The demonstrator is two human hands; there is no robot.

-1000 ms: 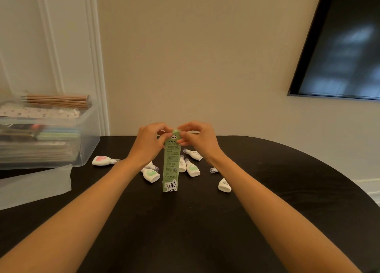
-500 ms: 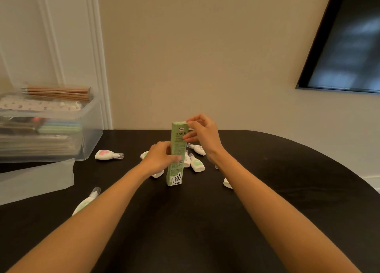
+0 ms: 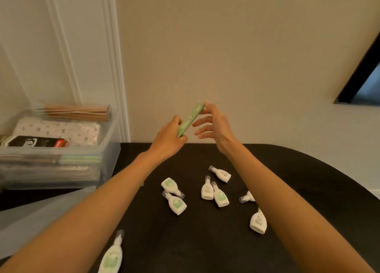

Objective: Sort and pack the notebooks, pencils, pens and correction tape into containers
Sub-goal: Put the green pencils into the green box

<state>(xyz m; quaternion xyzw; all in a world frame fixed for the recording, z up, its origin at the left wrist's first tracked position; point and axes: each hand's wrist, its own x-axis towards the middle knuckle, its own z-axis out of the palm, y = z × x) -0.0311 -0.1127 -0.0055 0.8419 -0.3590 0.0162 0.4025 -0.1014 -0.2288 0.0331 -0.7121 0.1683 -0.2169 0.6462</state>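
Observation:
My left hand (image 3: pixel 168 138) grips the lower end of a long green box (image 3: pixel 190 118) with a panda mark, held tilted in the air above the black table (image 3: pixel 205 242). Beside the box's upper end is my right hand (image 3: pixel 213 124), fingers spread, with a fingertip touching the top. Several white-and-green correction tapes (image 3: pixel 220 195) lie scattered on the table below my arms, one (image 3: pixel 111 258) near the front left. A clear plastic bin (image 3: pixel 109 149) at the left holds notebooks, a patterned pouch and a bundle of wooden pencils (image 3: pixel 76 111).
A translucent lid (image 3: pixel 37 215) lies in front of the bin at the left. The wall stands right behind the table's far edge. A dark screen (image 3: pixel 366 81) hangs at the upper right. The table's curved edge runs along the right.
The green box stood upright on the table; my left hand has lifted it off and tilted it. My right hand has opened its fingers. The camera now looks further down.

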